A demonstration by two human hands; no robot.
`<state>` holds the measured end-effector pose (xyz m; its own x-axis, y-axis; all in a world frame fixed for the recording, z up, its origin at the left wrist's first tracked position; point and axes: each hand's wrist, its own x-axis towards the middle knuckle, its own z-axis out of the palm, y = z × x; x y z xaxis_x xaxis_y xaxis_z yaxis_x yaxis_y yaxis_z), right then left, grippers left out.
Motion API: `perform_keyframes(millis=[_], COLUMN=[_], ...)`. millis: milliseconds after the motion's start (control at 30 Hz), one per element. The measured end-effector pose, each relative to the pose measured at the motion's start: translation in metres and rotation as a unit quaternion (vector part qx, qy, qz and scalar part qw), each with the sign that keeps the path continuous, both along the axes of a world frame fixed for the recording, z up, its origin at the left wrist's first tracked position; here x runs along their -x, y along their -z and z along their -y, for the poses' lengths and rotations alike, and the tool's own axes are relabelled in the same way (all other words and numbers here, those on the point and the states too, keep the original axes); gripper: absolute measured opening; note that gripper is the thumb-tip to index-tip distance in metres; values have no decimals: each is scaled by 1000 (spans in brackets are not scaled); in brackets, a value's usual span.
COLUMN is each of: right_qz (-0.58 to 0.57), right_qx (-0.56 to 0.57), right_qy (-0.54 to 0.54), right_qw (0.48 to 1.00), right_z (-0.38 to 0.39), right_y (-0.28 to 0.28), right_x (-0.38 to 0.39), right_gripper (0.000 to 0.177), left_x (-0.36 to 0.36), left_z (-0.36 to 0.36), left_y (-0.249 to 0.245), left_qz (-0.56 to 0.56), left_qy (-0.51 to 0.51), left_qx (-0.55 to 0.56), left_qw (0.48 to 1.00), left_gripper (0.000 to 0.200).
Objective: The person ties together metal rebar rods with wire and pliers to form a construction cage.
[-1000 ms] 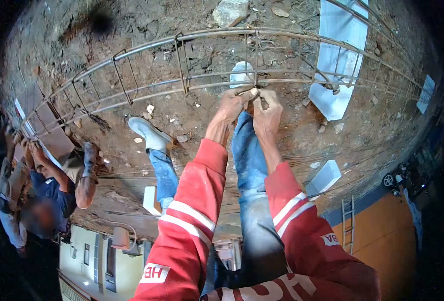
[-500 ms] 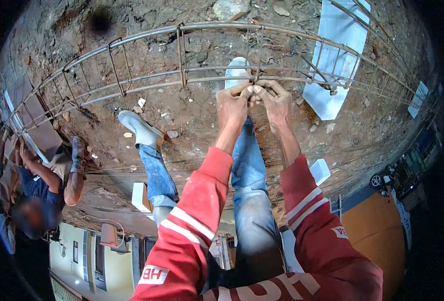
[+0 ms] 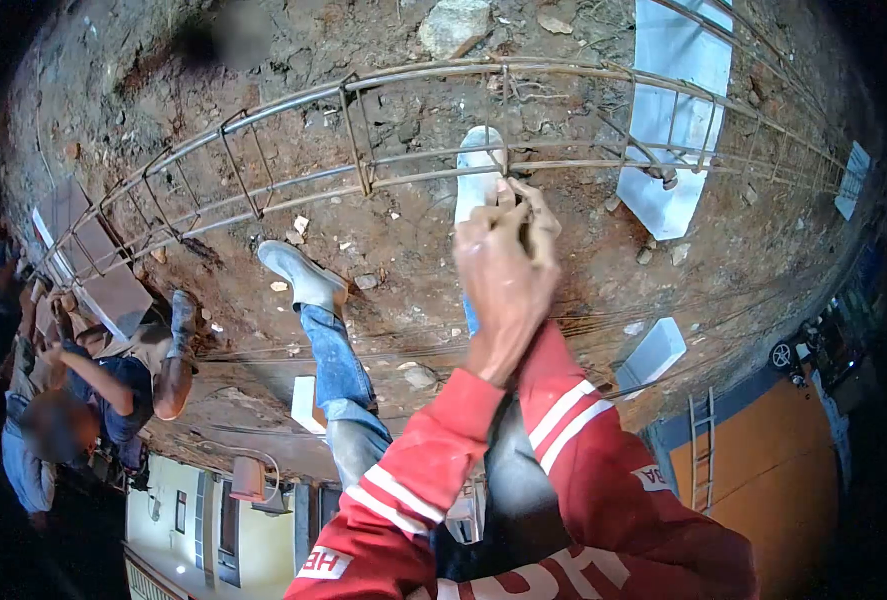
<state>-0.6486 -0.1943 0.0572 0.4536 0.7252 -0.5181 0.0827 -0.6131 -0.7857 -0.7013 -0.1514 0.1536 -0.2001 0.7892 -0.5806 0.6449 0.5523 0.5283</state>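
A long cage of steel rebar [image 3: 364,186] with square stirrups runs across the view in front of me. My left hand [image 3: 503,270] crosses over my right hand at the cage's near bar, fingers curled together and slightly blurred. Mostly hidden behind it, my right hand [image 3: 541,210] has bent fingers pinched close to a stirrup joint. Whatever the fingertips hold is too small or covered to make out. My light rubber boot [image 3: 475,180] stands under the cage by the hands, and the other boot [image 3: 305,276] is to the left.
A pale panel [image 3: 668,140] lies under the cage at right. Pale blocks [image 3: 651,357] [image 3: 306,404] stand behind me. At left another person [image 3: 128,385] crouches by the cage's end near a brown board [image 3: 98,250]. Stones [image 3: 455,27] dot the muddy ground. A ladder [image 3: 701,455] leans at lower right.
My hands went from side by side at the bar to crossed, the left turning over the right. The view has shifted slightly, and the cage appears a little lower at left.
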Motion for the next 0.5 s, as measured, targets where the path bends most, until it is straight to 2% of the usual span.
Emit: perform_keyframes(millis=[33,67,100,133,167,200,233,267,300,333,367,400,433,467,500], right_qz=[-47,6,-153,-306,-534,-643,-676,-709,-672,-668,-510,-324,-151,28,110], right_qx=[42,51,86,116,150,128,136,141,164,165,208,242,195,142,32], right_qy=[55,58,179,291,365,389,378,361,320,321,268,202,176,144,125], right_qw=[996,997,968,899,748,646,618,589,648,650,791,892,953,979,985], right_z=[-5,-13,-14,-15,-21,-11,-10,-10,-7,-2,0,1,-1,-3,-9], right_y=[-5,-7,-3,-1,-13,-3,-9,-16,-23,-29,-35,-40,-43,-45,-40], right_x=[6,11,12,11,2,-3,-7,-9,-16,-26,-39,-54,-72,-91,-113], right_gripper=[14,17,17,18,23,30,32,34,35,35,34,34,35,36,41], left_x=[13,25,35,43,50,55,64,66,68,65,53,39,40,37,37], left_z=[3,6,6,5,1,-4,10,23,24,19,19,20,28,35,39], left_y=[1,3,10,20,32,46,77,102,117,119,118,116,128,140,153], left_qz=[11,24,60,95,206,312,528,610,736,837,777,705,748,765,793], left_qy=[-29,-58,-113,-167,-245,-317,-358,-428,-366,-294,-364,-428,-385,-395,-370], left_qx=[-39,-78,-43,-8,74,156,227,269,294,309,287,261,241,243,250], left_qw=[999,995,991,981,945,882,736,610,487,344,427,501,485,447,414], left_gripper=[26,28,27,27,29,31,37,36,41,46,47,48,51,52,53])
